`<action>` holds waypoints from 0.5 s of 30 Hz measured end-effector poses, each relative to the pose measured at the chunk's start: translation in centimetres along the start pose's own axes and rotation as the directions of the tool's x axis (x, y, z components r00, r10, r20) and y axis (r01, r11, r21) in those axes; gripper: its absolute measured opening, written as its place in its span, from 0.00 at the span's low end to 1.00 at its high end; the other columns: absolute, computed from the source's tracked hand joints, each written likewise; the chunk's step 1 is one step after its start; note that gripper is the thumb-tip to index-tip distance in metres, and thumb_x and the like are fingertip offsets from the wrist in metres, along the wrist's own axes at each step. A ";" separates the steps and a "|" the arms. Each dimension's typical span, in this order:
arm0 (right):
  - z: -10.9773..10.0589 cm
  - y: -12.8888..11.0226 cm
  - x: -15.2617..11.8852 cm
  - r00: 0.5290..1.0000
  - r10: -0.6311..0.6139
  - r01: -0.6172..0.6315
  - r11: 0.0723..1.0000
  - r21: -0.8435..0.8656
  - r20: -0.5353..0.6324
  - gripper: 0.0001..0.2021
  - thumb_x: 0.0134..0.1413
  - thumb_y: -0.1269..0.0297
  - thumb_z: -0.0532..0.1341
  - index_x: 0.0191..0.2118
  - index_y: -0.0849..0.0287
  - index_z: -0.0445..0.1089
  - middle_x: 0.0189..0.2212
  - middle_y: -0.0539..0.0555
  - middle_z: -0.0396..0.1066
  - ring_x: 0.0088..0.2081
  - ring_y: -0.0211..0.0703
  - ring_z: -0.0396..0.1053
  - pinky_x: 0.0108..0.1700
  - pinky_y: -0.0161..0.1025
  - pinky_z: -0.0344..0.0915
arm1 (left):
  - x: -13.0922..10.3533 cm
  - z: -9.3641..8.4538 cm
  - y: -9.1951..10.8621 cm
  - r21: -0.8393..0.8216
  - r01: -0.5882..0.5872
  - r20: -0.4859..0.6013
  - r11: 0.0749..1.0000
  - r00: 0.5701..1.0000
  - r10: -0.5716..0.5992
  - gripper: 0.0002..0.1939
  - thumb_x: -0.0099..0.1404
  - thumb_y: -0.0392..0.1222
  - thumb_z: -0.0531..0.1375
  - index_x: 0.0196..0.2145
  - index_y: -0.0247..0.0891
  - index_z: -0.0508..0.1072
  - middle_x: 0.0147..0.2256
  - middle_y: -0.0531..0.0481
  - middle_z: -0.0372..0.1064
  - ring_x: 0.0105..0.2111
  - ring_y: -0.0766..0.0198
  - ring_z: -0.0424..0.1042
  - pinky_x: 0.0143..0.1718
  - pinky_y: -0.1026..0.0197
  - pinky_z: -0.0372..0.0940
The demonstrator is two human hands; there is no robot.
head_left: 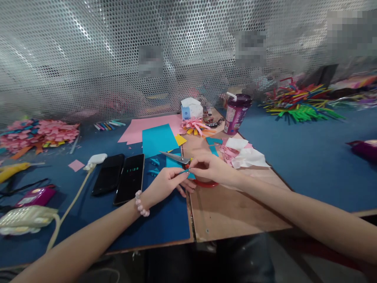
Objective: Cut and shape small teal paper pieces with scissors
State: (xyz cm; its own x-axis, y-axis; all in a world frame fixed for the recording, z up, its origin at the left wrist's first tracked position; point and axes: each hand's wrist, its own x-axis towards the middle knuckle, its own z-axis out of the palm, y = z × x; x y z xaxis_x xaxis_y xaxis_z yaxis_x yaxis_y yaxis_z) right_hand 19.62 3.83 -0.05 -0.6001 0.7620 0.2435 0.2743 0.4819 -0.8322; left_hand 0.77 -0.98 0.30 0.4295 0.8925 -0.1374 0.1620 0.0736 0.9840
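Between the fingertips of both hands is a small piece of blue paper (186, 171), partly covered by the fingers. My left hand (168, 183), with a beaded bracelet at its wrist, pinches it from the left. My right hand (212, 169) pinches it from the right. Just behind the hands lie scissors (176, 157), blades pointing left, their handles partly hidden. Under them is a square of blue paper (172, 160). Small folded blue paper pieces (154, 162) rest left of it. Beneath my right hand shows the rim of a red dish (207, 184).
Sheets of blue paper (159, 139) and pink paper (134, 131) lie farther back. Two phones (129, 179) sit at left, near a power strip (28, 220) and a yellow glue gun (14, 171). A purple cup (235, 116) with a straw stands behind paper scraps (250, 157).
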 end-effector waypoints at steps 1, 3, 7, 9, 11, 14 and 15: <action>0.0 0.1 -0.1 1.000 0.010 -0.010 1.000 0.020 0.019 0.07 0.55 0.63 0.58 0.32 0.59 0.71 0.27 0.50 0.71 0.29 0.36 0.67 0.30 0.34 0.63 | 0.0 0.0 -0.1 0.011 -0.008 0.007 1.000 1.000 0.007 0.16 0.65 0.48 0.54 0.36 0.30 0.72 0.34 0.37 0.77 0.29 0.59 0.77 0.26 0.62 0.70; 0.1 0.2 -0.2 0.999 0.012 -0.013 0.999 0.035 0.030 0.06 0.54 0.64 0.58 0.31 0.60 0.70 0.26 0.49 0.70 0.27 0.35 0.66 0.28 0.33 0.62 | 0.1 0.0 -0.3 0.028 -0.017 0.016 0.999 1.000 0.016 0.16 0.65 0.48 0.54 0.34 0.30 0.72 0.33 0.37 0.77 0.28 0.60 0.77 0.23 0.64 0.68; 0.7 0.2 -0.4 0.999 -0.049 0.048 0.996 -0.077 -0.021 0.05 0.54 0.66 0.58 0.30 0.60 0.67 0.24 0.48 0.67 0.25 0.33 0.62 0.26 0.32 0.59 | 0.3 -0.1 -0.5 -0.004 -0.004 0.011 1.000 1.000 0.004 0.16 0.65 0.47 0.54 0.35 0.29 0.72 0.31 0.37 0.77 0.27 0.61 0.76 0.21 0.65 0.66; 0.9 -0.1 -0.5 0.987 -0.143 0.121 0.963 -0.241 -0.078 0.04 0.53 0.68 0.58 0.28 0.60 0.65 0.23 0.47 0.64 0.25 0.33 0.61 0.27 0.32 0.58 | 0.4 -0.2 -0.6 -0.040 0.006 0.006 0.999 1.000 -0.005 0.16 0.65 0.47 0.54 0.36 0.29 0.72 0.31 0.38 0.77 0.26 0.61 0.76 0.21 0.65 0.66; 1.1 -0.3 -0.6 0.962 -0.262 0.202 0.879 -0.432 -0.082 0.05 0.54 0.70 0.58 0.27 0.60 0.65 0.24 0.49 0.64 0.27 0.35 0.61 0.30 0.34 0.58 | 0.5 -0.3 -0.6 -0.071 0.012 0.002 0.997 1.000 -0.012 0.15 0.65 0.46 0.54 0.36 0.30 0.71 0.30 0.38 0.77 0.26 0.61 0.76 0.21 0.65 0.65; 1.2 -0.3 -0.9 0.917 -0.400 0.298 0.710 -0.638 -0.016 0.08 0.58 0.70 0.54 0.29 0.60 0.67 0.25 0.52 0.67 0.29 0.38 0.64 0.31 0.36 0.60 | 0.5 -0.3 -0.7 -0.094 0.015 -0.003 0.995 1.000 -0.016 0.15 0.65 0.46 0.53 0.35 0.30 0.72 0.30 0.38 0.77 0.26 0.61 0.76 0.21 0.65 0.64; 1.2 -0.3 -1.0 0.900 -0.436 0.322 0.660 -0.678 0.004 0.09 0.59 0.70 0.53 0.30 0.61 0.67 0.26 0.53 0.68 0.29 0.39 0.65 0.31 0.37 0.61 | 0.5 -0.3 -0.8 -0.096 0.014 -0.005 0.995 1.000 -0.015 0.15 0.66 0.46 0.53 0.35 0.30 0.72 0.30 0.39 0.76 0.26 0.61 0.75 0.20 0.66 0.64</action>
State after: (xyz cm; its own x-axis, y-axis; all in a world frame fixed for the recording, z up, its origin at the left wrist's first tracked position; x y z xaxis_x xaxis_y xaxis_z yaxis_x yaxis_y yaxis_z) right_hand 19.28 2.40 -0.63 -0.6624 0.4744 0.5798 0.4974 0.8572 -0.1331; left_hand 0.63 -0.46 -0.48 0.4226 0.8936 -0.1514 0.0817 0.1288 0.9883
